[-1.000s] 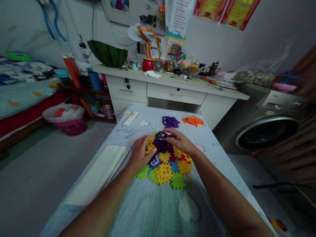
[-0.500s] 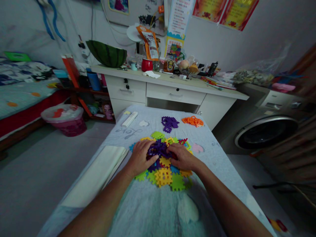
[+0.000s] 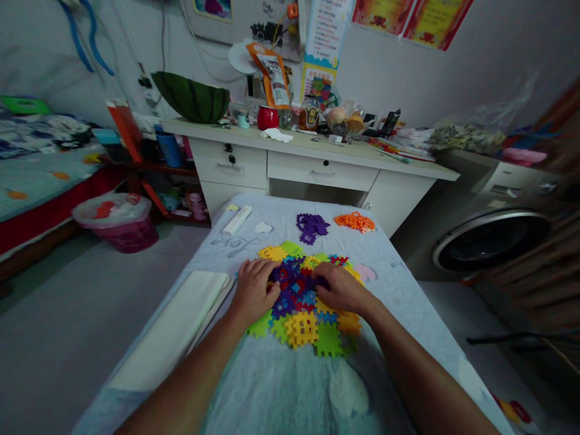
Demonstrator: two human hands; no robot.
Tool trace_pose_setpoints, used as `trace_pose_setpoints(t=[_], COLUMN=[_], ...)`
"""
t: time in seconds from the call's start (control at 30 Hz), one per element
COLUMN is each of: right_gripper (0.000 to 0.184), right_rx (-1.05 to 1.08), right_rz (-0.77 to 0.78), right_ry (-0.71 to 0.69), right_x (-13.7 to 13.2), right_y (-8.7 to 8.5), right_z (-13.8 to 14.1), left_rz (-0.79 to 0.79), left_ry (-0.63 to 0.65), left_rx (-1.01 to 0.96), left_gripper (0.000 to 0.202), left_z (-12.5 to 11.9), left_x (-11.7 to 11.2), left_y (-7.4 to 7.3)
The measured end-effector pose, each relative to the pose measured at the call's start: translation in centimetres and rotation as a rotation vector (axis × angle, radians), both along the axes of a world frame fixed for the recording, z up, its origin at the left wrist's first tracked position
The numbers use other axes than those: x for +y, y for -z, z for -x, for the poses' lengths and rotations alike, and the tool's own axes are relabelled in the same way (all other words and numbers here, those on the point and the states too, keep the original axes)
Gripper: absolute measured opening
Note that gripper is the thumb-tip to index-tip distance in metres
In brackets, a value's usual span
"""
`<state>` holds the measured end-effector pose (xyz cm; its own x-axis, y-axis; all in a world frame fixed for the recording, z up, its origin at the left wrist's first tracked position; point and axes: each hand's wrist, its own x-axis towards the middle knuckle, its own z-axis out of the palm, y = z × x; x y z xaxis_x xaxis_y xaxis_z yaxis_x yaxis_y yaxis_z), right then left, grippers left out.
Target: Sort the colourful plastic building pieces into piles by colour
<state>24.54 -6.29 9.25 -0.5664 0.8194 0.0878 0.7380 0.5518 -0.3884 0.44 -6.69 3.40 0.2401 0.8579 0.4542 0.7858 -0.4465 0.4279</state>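
A heap of flat toothed plastic tiles [image 3: 302, 326] in yellow, green, blue, red and purple lies in the middle of a pale cloth-covered table [image 3: 281, 386]. My left hand [image 3: 254, 291] rests palm down on the heap's left side, fingers curled onto purple tiles [image 3: 290, 279]. My right hand [image 3: 341, 289] lies on the right side, its fingers bent into the same purple pieces. Further back sit a small purple tile pile [image 3: 310, 226] and an orange tile pile [image 3: 355, 222].
A folded cream cloth [image 3: 181, 326] lies along the table's left edge; a white remote [image 3: 238, 219] sits far left. Behind stands a cluttered white desk [image 3: 312, 166] with half a watermelon [image 3: 191, 95]. A washing machine [image 3: 492, 241] is right, a pink bin [image 3: 118, 220] and a bed [image 3: 40, 175] left.
Both hands have drawn nearer to me and lower onto the heap. The purple tiles between them are spread flatter, and more yellow and green tiles show beyond the fingers.
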Motion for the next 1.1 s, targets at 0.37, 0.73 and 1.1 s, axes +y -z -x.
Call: trace_pose_setpoints(t=[0.37, 0.73, 1.1], right_gripper=[0.045, 0.122, 0.089], right_rx=[0.265, -0.090, -0.148], right_rz=[0.229, 0.126, 0.103], right_ry=[-0.054, 0.673, 0.800], right_x=[5.0, 18.6, 21.7], right_y=[-0.3, 3.2, 4.7], right_z=[-0.4, 1.1, 3.6], left_rz=[0.014, 0.019, -0.005], left_ry=[0.018, 0.017, 0.027], left_rx=[-0.061, -0.034, -0.033], left_gripper=[0.038, 0.031, 0.038], left_z=[0.1, 0.0, -0.4], left_x=[0.6, 0.6, 0.8], left_y=[0.8, 0.9, 1.4])
